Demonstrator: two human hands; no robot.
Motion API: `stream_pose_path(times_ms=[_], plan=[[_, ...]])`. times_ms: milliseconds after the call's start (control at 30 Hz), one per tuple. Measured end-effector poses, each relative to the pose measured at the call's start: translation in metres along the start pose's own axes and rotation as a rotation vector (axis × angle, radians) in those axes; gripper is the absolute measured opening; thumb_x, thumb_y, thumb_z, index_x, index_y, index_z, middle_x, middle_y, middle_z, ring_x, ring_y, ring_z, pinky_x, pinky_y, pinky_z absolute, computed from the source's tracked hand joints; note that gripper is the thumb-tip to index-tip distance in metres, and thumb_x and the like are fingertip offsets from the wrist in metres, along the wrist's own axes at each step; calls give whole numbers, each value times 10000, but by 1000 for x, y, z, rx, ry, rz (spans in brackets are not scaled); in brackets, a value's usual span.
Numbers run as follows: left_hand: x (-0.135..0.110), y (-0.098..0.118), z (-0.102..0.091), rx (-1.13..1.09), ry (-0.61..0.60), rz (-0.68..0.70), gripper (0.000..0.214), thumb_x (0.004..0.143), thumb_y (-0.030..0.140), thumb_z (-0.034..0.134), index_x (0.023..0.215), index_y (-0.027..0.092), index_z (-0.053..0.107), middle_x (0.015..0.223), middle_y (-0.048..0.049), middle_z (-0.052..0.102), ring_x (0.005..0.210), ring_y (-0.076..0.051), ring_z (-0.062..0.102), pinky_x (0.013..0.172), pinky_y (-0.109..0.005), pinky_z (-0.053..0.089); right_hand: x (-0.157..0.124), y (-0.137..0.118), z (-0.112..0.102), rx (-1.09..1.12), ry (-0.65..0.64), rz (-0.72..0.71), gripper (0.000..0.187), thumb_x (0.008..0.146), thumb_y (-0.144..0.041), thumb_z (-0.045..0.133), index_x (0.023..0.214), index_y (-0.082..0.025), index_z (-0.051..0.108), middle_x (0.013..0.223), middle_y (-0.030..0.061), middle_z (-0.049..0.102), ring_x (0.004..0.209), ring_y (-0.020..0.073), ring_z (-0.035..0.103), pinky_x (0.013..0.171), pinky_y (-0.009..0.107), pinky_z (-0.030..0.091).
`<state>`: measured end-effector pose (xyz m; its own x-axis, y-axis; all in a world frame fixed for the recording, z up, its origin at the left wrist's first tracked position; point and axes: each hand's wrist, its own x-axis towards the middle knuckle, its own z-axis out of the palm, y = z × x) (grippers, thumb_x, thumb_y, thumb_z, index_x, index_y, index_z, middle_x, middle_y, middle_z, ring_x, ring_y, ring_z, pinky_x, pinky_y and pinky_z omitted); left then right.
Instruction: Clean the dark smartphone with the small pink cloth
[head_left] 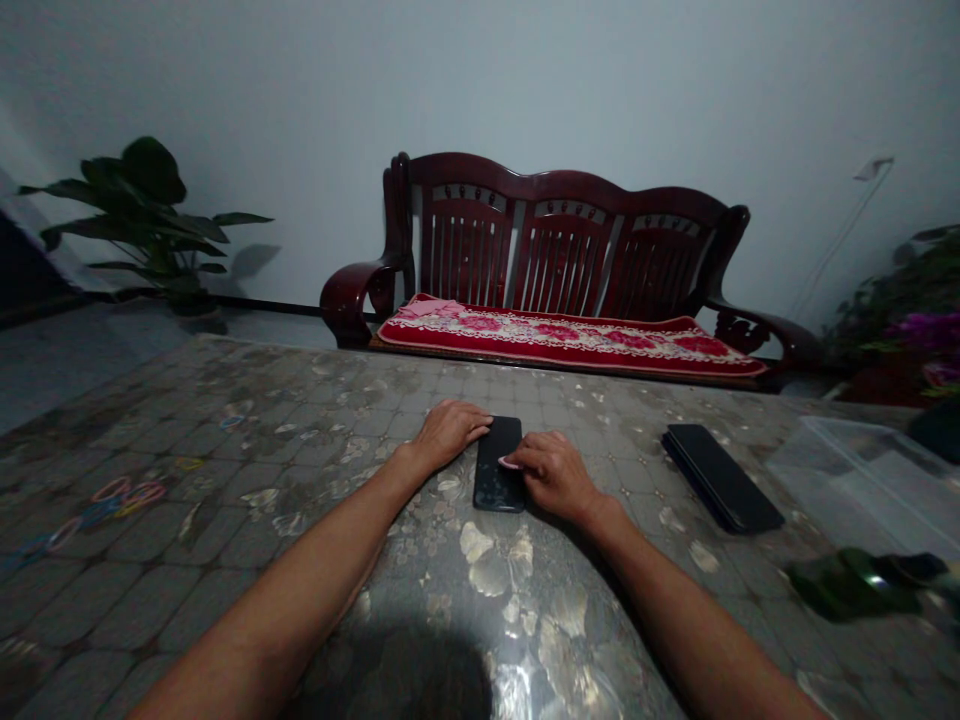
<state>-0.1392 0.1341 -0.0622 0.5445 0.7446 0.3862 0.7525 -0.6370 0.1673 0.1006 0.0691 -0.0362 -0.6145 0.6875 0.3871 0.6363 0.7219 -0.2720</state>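
A black smartphone (496, 480) lies flat on the patterned table cover, its screen facing up with smudges or droplets on the lower part. My left hand (452, 432) grips its upper left edge, fingers close together at the corner. From the other side, my right hand (556, 472) is closed in a pinch over the screen. Between its thumb and fingers shows the rim of a small pale pink piece (511, 463), pressed against the glass or just above it; most of it is hidden by the fingers.
A dark flat case (720, 475) lies to the right, near a clear plastic box (862, 480) and a green bottle (851, 585). Several coloured rings (127, 495) lie on the left of the table (247, 560). A wooden bench (562, 250) stands behind.
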Motion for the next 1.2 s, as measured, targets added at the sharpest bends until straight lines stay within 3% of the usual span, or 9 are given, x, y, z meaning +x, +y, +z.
stream_pose_path(times_ms=[167,500,700,867,1033,1200], plan=[[0,1,0,27,13,20,226,979,313,578,1092,245,761,1110,-41,771,1055,-217,705,933,-346,497,2,5,3,-77,18,-10,282,882,-57,579,1010,-226,764,910,52,696,866,192,583,789,326,334],[0,1,-2,54,17,27,222,976,312,583,1085,247,765,1102,-39,774,1048,-207,708,932,-335,501,-6,2,-3,2,-33,-215,267,749,-51,540,831,-196,749,719,24,609,729,173,554,748,318,343],[0,1,-3,70,6,46,224,977,313,583,1100,255,761,1135,-34,764,1072,-206,702,944,-332,500,-5,5,-2,-18,43,-118,322,813,-20,561,978,-215,756,835,35,674,831,177,597,780,319,343],[0,2,-3,77,7,39,222,974,313,587,1099,252,760,1134,-29,765,1070,-205,702,941,-329,504,-3,3,-6,-40,-28,-118,262,888,-64,604,1018,-231,758,843,31,670,815,168,585,767,312,337],[1,3,-3,79,4,48,212,971,291,591,1095,251,759,1134,-31,764,1070,-201,702,924,-321,505,-1,-6,-12,-34,-113,-124,104,933,-227,659,968,-215,756,808,22,644,786,163,577,763,312,340],[1,4,-3,72,-3,33,189,957,269,619,1083,244,758,1128,-34,766,1060,-208,706,912,-330,500,-2,-9,-8,-31,-111,-132,161,977,-295,610,985,-213,749,827,25,647,806,164,584,768,316,336]])
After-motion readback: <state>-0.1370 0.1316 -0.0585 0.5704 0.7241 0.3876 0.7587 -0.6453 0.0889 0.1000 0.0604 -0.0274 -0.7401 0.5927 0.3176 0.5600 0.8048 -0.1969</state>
